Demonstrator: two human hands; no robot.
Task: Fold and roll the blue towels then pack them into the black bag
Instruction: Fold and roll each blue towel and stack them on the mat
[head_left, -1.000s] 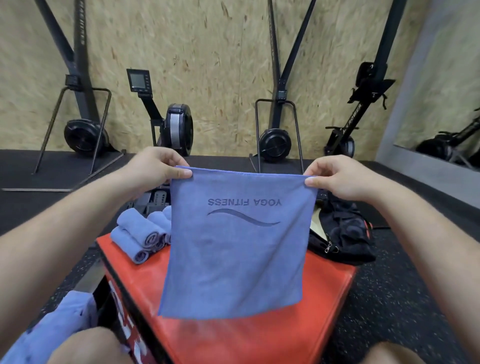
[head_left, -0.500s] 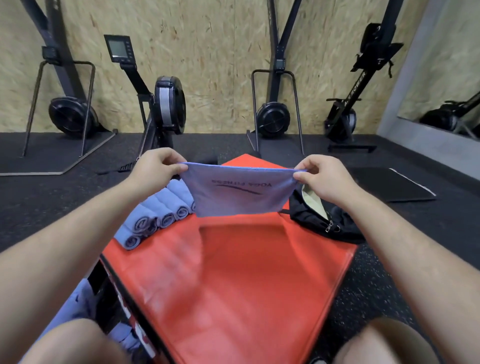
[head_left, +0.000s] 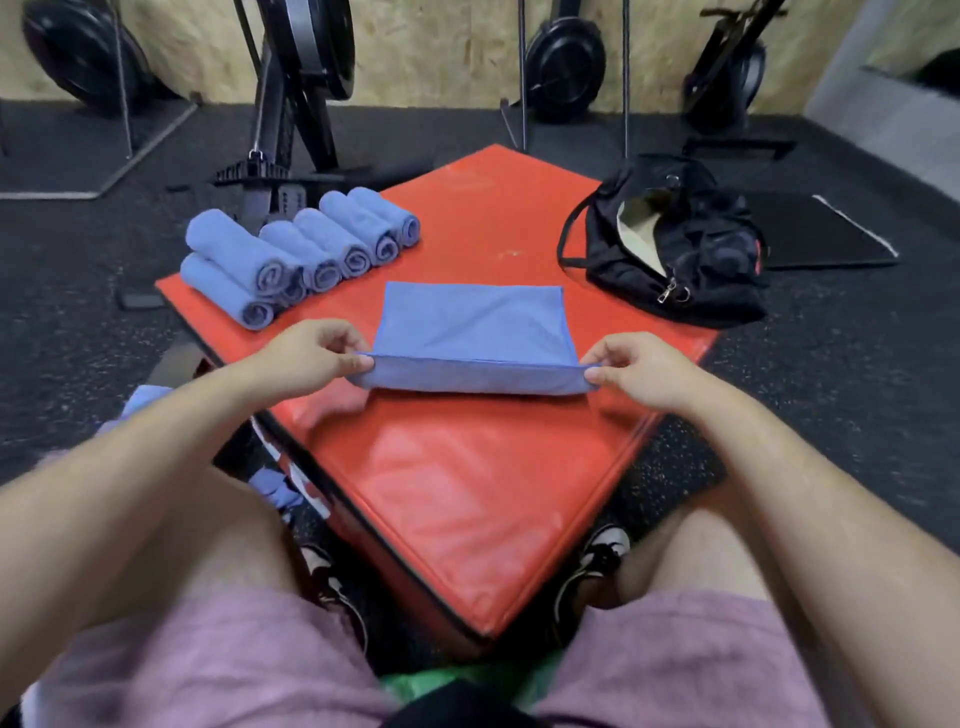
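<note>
A blue towel (head_left: 470, 325) lies on the red padded box (head_left: 457, 467), its far half flat and its near edge lifted. My left hand (head_left: 311, 356) pinches the near left corner and my right hand (head_left: 631, 366) pinches the near right corner. Several rolled blue towels (head_left: 306, 249) are stacked in a row at the box's far left corner. The black bag (head_left: 675, 239) sits at the box's right corner, unzipped, with a pale lining showing.
More loose blue cloth (head_left: 140, 410) lies on the floor by my left arm. Black gym machines (head_left: 296, 88) stand along the wooden wall behind the box. A black mat (head_left: 821, 234) lies on the floor right of the bag.
The towel hung in the air from both hands; now it has come down onto the box, its far part flat. My head has tilted down.
</note>
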